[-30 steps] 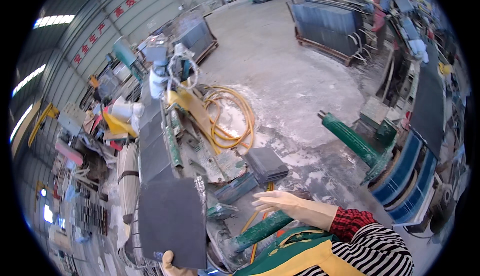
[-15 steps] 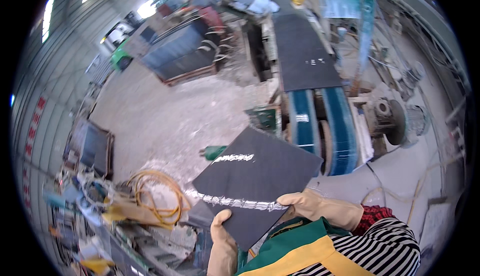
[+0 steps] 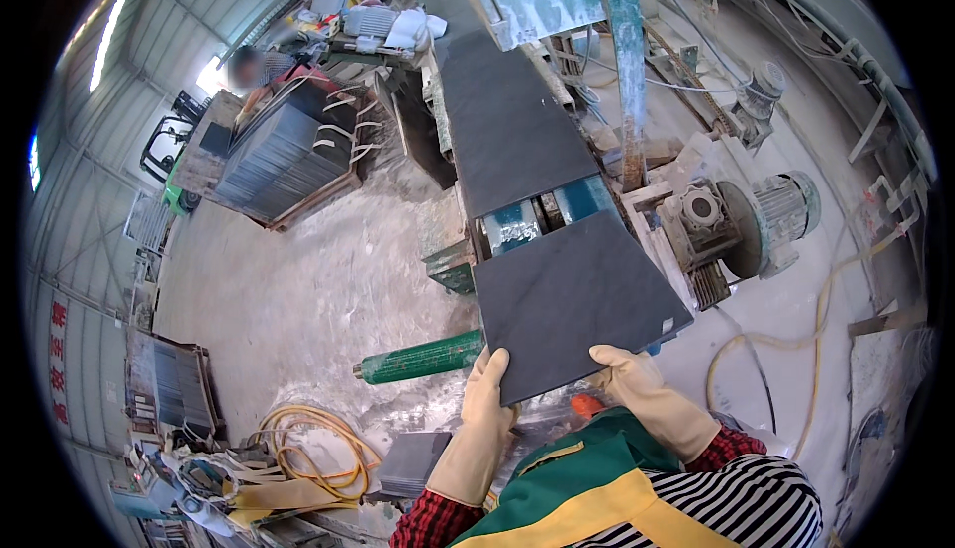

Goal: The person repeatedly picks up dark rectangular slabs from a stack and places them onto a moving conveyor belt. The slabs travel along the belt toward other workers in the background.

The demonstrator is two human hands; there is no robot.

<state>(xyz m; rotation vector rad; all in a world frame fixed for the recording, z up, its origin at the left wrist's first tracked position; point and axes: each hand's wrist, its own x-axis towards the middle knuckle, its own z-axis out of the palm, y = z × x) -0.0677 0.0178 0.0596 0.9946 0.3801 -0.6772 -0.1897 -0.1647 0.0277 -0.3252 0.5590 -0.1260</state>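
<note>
A dark grey stone slab (image 3: pixel 579 301) extends over the near end of a blue conveyor belt (image 3: pixel 585 200). My left hand (image 3: pixel 479 427), in a cream rubber glove, grips its near left corner with the thumb on top. Likewise gloved, my right hand (image 3: pixel 645 397) holds the near edge farther right, thumb on the upper face. The fingers of both hands are hidden beneath the slab. Ahead on the conveyor lies another dark slab (image 3: pixel 517 135), with a short stretch of blue belt showing between the two. Whether the held slab fully rests on the belt, I cannot tell.
A green roller (image 3: pixel 423 357) juts out left of the held slab. Motors (image 3: pixel 696 215) stand right of the conveyor. Slabs (image 3: pixel 284 155) are stacked at the far left, near another person (image 3: pixel 261 76). A yellow hose (image 3: pixel 323 439) lies coiled at lower left.
The slab has moved from tilted in front of my body to flatter over the conveyor's near end. Both hands went with it, keeping their grip. The view has shifted too.
</note>
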